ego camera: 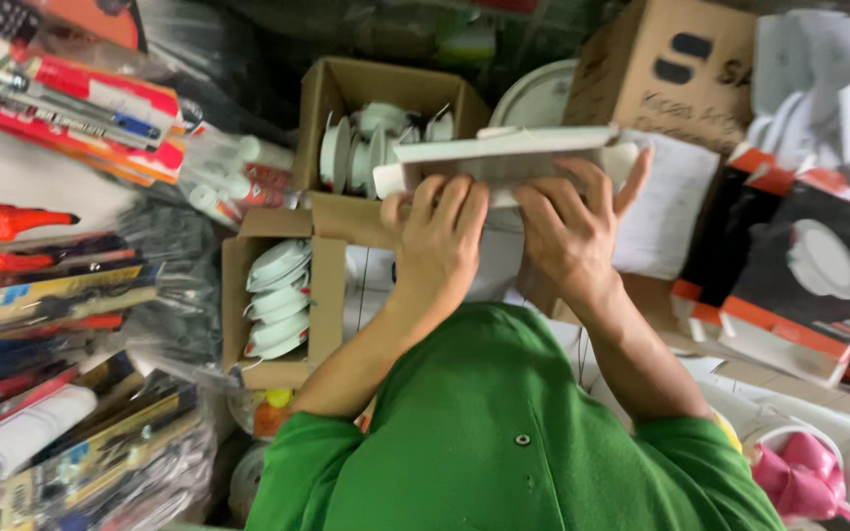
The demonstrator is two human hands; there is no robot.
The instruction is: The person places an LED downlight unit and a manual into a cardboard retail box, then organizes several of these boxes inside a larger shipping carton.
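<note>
Both hands, left hand [440, 241] and right hand [571, 236], fingers clamped on a white box [504, 157], probably cardboard, open brown carton [346, 88] just past the fingertips.

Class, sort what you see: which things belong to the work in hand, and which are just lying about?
In hand: left hand, right hand, flat white box.

Lying about: cartons of white round fittings, packaged tools, brown carton.

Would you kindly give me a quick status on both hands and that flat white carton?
Left hand and right hand both in grip on flat white carton. Carton held over open box of white round fittings. Nothing in the way.
</note>
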